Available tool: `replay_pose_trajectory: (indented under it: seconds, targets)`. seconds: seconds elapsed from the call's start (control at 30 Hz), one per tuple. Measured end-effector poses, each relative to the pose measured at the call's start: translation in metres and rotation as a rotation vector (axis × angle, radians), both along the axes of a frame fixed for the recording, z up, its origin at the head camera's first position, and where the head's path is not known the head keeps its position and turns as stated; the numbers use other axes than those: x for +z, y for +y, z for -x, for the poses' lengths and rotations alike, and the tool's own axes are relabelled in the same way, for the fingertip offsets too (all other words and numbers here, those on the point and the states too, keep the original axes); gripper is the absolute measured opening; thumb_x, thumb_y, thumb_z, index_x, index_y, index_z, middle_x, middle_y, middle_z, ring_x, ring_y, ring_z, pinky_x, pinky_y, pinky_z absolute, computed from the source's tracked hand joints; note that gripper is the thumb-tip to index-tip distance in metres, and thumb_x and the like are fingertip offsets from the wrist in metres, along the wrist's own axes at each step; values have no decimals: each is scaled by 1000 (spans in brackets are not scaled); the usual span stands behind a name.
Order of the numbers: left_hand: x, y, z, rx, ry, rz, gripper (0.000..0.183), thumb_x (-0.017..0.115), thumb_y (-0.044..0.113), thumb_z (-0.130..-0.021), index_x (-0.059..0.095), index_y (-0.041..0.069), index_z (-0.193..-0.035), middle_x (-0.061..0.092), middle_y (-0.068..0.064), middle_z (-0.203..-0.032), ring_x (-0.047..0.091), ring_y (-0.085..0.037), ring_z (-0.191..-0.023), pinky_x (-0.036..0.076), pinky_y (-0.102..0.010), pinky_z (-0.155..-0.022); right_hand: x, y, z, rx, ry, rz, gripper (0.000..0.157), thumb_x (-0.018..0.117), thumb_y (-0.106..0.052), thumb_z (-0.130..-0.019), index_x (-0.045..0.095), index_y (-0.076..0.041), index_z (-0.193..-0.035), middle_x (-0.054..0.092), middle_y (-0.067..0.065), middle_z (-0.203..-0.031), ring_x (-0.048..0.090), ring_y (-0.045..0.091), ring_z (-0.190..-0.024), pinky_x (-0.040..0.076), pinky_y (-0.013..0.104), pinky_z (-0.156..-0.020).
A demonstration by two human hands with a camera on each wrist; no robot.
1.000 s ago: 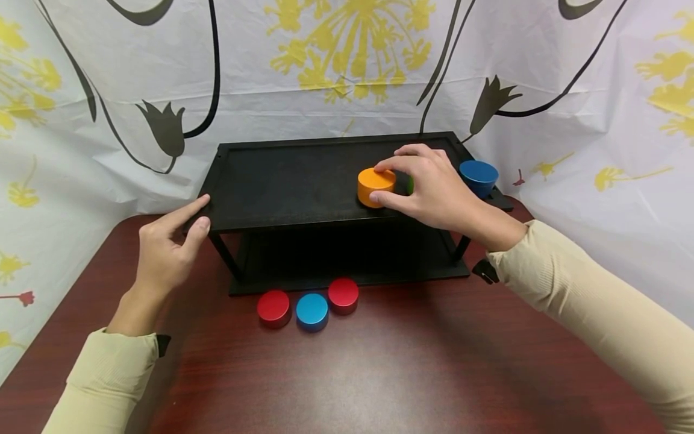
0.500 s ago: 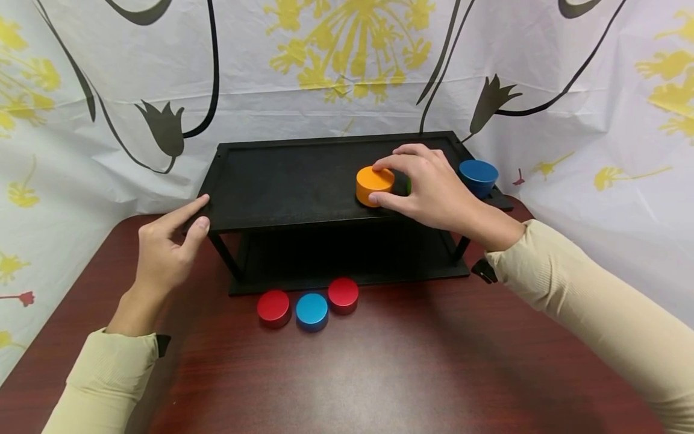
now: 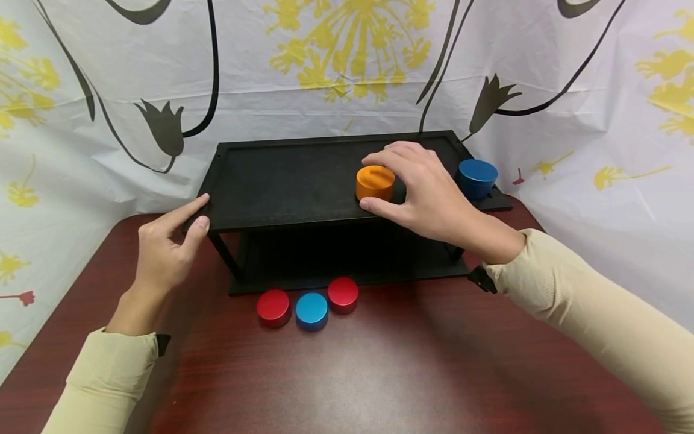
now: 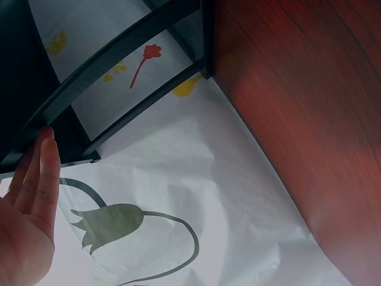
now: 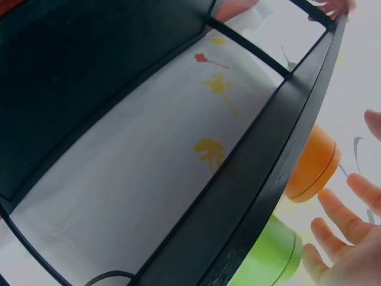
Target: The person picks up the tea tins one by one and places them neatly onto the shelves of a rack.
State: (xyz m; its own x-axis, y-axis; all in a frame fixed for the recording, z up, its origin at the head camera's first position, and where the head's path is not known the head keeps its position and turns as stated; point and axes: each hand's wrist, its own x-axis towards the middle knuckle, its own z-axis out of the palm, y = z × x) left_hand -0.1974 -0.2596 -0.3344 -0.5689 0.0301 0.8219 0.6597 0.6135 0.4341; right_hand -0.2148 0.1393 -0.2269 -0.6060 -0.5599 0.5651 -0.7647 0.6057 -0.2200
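Observation:
On top of a black two-tier shelf (image 3: 287,181) sits a round orange tin (image 3: 375,184). My right hand (image 3: 431,196) is spread around its right side, thumb in front and fingers behind, with a gap showing between fingers and tin in the right wrist view. A green tin (image 5: 271,250) stands beside the orange one there; in the head view my right hand hides it. Farther right is a blue tin (image 3: 477,179). My left hand (image 3: 165,250) rests at the shelf's front left corner, its fingers (image 4: 46,179) straight against the edge in the left wrist view.
On the reddish-brown table (image 3: 347,374), in front of the shelf, lie a red round lid-like disc (image 3: 273,307), a blue disc (image 3: 311,310) and another red disc (image 3: 343,295). A white patterned curtain (image 3: 244,78) hangs behind and at both sides.
My right hand has loosened from the orange tin and its fingers have spread off it. The tin first slid very slightly left, then stayed in place. My left hand has not moved.

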Motion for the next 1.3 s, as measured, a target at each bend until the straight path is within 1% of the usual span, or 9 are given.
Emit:
replay_pose_trajectory:
  seconds: [0.13, 0.37, 0.53, 0.63, 0.83, 1.0, 1.07, 1.3]
  targets:
    - [2, 0, 0, -10, -5, -1, 33, 65, 18, -92, 72, 12, -124, 68, 10, -85, 54, 6, -72, 40, -16, -67, -2, -2, -7, 35, -2, 17, 51, 80, -33, -84, 65, -9, -127, 64, 9, -119, 46, 26, -124, 35, 52, -97]
    - [2, 0, 0, -7, -6, 9, 34, 65, 18, -92, 72, 14, -125, 69, 3, -82, 53, 5, -70, 39, -17, -66, -8, -4, -16, 91, 7, 41, 50, 82, -30, -83, 66, -7, -124, 65, 8, -120, 47, 28, -126, 36, 48, -105]
    - [1, 0, 0, -4, -5, 15, 34, 64, 19, -93, 72, 13, -125, 69, -1, -80, 52, 5, -70, 38, -17, -66, -14, -3, -23, 114, -11, 42, 50, 82, -29, -83, 66, -6, -124, 64, 8, -121, 46, 28, -127, 35, 47, -107]
    - [1, -1, -1, 1, -2, 14, 33, 64, 19, -93, 72, 12, -124, 69, -4, -80, 52, 6, -70, 38, -17, -66, -17, -3, -27, 129, -12, 42, 50, 82, -29, -83, 66, -5, -124, 64, 8, -123, 46, 28, -129, 34, 48, -109]
    - [1, 0, 0, 10, 3, 8, 33, 64, 16, -91, 73, 7, -122, 68, -3, -78, 50, 6, -68, 37, -17, -64, -23, -4, -37, 152, -12, 29, 51, 81, -31, -82, 67, -6, -124, 63, 8, -124, 47, 27, -128, 32, 48, -110]
    - [0, 1, -1, 18, 6, 3, 32, 64, 13, -90, 73, 3, -119, 69, -11, -77, 49, 8, -69, 37, -15, -65, -29, -3, -45, 166, -26, 8, 51, 81, -32, -82, 67, -9, -126, 62, 7, -127, 45, 27, -130, 31, 49, -110]
    - [0, 0, -1, 20, 4, 7, 33, 64, 13, -90, 73, 4, -121, 69, -12, -77, 50, 8, -70, 37, -15, -65, -32, -3, -48, 177, -24, 3, 52, 82, -31, -82, 66, -9, -127, 62, 7, -128, 45, 27, -131, 32, 49, -109]
    - [2, 2, -2, 25, 4, 6, 32, 64, 12, -90, 73, 2, -119, 65, 0, -76, 45, 6, -64, 36, -15, -62, -42, -2, -55, 215, -24, 21, 53, 82, -28, -81, 66, -10, -128, 60, 8, -128, 46, 27, -130, 33, 48, -108]
